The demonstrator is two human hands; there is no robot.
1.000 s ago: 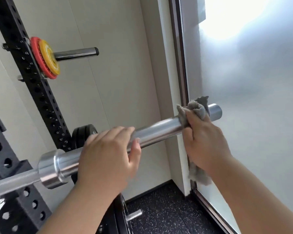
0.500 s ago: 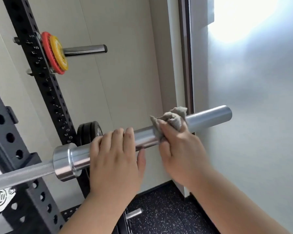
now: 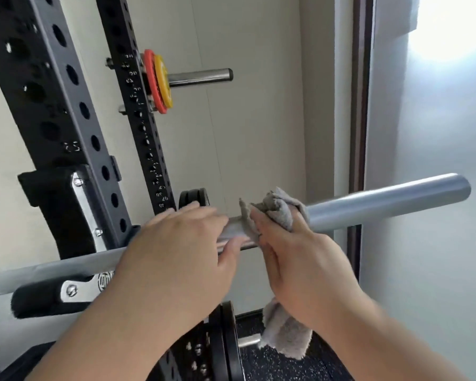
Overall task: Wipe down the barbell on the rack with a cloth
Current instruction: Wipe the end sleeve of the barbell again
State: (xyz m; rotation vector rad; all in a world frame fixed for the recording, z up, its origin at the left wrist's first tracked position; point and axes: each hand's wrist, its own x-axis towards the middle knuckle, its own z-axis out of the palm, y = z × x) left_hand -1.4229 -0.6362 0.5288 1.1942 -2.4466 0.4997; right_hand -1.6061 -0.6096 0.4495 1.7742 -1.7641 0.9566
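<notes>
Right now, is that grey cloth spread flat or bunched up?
Bunched up: the right hand grips the grey cloth wadded around the barbell, a loose tail hanging below.

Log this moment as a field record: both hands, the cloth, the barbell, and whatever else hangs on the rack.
left hand: over the barbell, fingers on top, thumb beneath
right hand: grips the cloth wrapped around the barbell, beside the left hand
cloth tail: hangs below the right hand
barbell: lies across the rack, its outer end bare
upper peg: carries a red plate and a yellow plate
lower area: black plates
</notes>
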